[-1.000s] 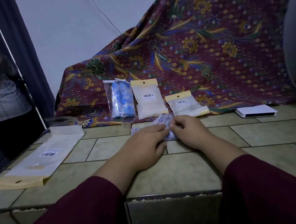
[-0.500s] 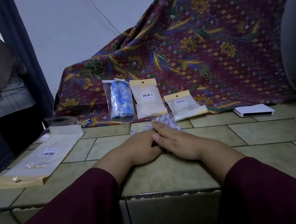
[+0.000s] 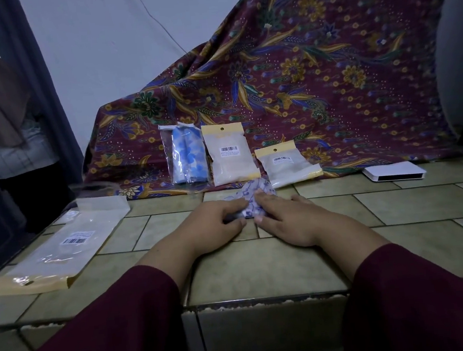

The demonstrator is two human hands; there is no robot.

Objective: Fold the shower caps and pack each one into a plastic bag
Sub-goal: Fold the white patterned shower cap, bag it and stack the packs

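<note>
left hand (image 3: 219,219) + right hand (image 3: 282,215): fingers curled, gripping thin white blue-printed plastic shower cap (image 3: 251,199) | pinned on tiles to set fold

Dim tiled ledge against a pale wall

Beyond the grip, a maroon floral batik cloth (image 3: 314,82) drapes down the plain bluish-white wall (image 3: 104,46); greenish-beige floor tiles (image 3: 262,271) spread under and toward the viewer, ending in a step edge (image 3: 265,303). Far left hangs a dark curtain (image 3: 32,81); light is low and cool.
</note>
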